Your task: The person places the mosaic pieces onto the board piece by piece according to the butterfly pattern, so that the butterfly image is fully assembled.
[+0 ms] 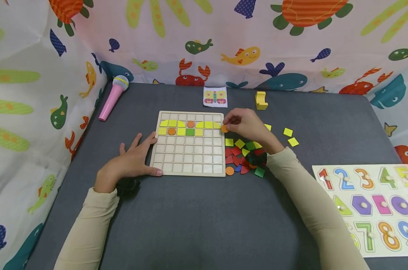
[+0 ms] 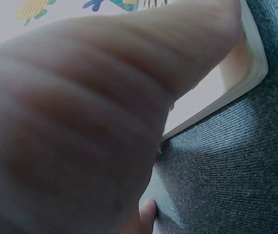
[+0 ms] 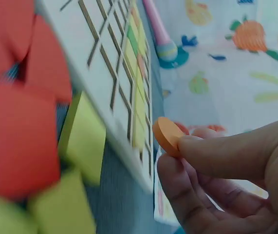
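Note:
A wooden grid board [image 1: 181,157] lies on the table, its two upper rows partly filled with yellow, orange and green pieces. The left hand [image 1: 131,159] rests spread at the board's left edge, thumb at the lower left corner; the left wrist view shows this hand [image 2: 90,107] large over the board's edge [image 2: 216,109]. An orange round piece [image 1: 224,128] is pinched between thumb and finger of the right hand [image 1: 245,125] at the board's upper right edge. In the right wrist view the right hand [image 3: 226,175] holds that orange piece [image 3: 168,136] just off the board [image 3: 95,92].
Loose red, yellow, green and blue pieces [image 1: 235,150] lie right of the board. Behind are a pattern card [image 1: 215,97] and a yellow block [image 1: 261,100]. A pink microphone [image 1: 113,98] lies back left, a number puzzle board [image 1: 350,188] at the right.

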Tool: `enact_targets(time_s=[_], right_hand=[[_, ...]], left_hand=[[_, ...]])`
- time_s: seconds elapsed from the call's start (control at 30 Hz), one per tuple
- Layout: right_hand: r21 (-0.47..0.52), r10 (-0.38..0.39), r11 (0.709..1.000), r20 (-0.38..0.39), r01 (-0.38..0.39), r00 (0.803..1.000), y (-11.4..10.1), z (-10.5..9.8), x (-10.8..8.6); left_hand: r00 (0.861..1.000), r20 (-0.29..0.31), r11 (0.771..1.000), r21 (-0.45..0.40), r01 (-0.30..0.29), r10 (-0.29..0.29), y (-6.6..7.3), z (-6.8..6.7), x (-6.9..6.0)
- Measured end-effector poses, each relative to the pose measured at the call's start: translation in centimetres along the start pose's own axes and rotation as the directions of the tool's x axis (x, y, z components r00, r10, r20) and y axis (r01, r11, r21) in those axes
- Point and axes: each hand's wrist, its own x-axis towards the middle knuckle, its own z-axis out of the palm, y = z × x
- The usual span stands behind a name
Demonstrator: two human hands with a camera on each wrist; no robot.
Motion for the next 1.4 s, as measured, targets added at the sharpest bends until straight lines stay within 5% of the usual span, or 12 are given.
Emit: enact_targets(time_s=[0.27, 0.57, 0.97, 1.4], right_hand=[[-0.095, -0.105, 0.990, 0.040, 0.108, 0.994, -1.2, 3.2, 2.5], [-0.280, -0.202, 0.934, 0.106, 0.224, 0.974, -1.9, 4.7, 2.9], [-0.273, -0.147, 0.946, 0.116, 0.173, 0.982, -1.7, 4.3, 2.1], [-0.225, 0.015, 0.974, 0.018, -0.011, 1.000, 0.4, -0.9, -1.5]], left_hand=[[1.000, -0.009, 1.000, 0.002, -0.006, 0.006, -0.3, 0.3, 0.3], [1.000, -0.003, 1.000, 0.007, 0.003, -0.003, -0.1, 0.0, 0.3], [1.000, 0.003, 1.000, -0.003, -0.001, 0.001, -0.1, -0.1, 0.1], [1.000, -0.002, 1.000, -0.010, -0.005, 0.005, -0.1, 0.0, 0.1]])
